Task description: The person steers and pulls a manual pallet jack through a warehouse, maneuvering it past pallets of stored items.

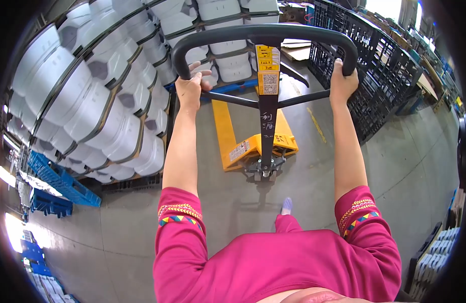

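Note:
A yellow pallet jack (pixel 245 148) stands on the grey floor in front of me, its black loop handle (pixel 220 35) raised toward me. My right hand (pixel 344 83) is wrapped round the right side of the loop, with the thumb on top. At the loop's lower left end, my left hand (pixel 192 87) touches the handle with its fingers stretched out and apart. Yellow labels (pixel 268 68) and white handwriting mark the black shaft (pixel 266 129) between my arms. One yellow fork (pixel 224 121) points away from me.
Stacked white moulded pieces (pixel 96 101) with dark dividers rise on the left and ahead. Black plastic pallets (pixel 359 70) stand upright on the right. Blue pallets (pixel 64 177) lean at the lower left. My foot (pixel 287 203) is on the floor behind the jack.

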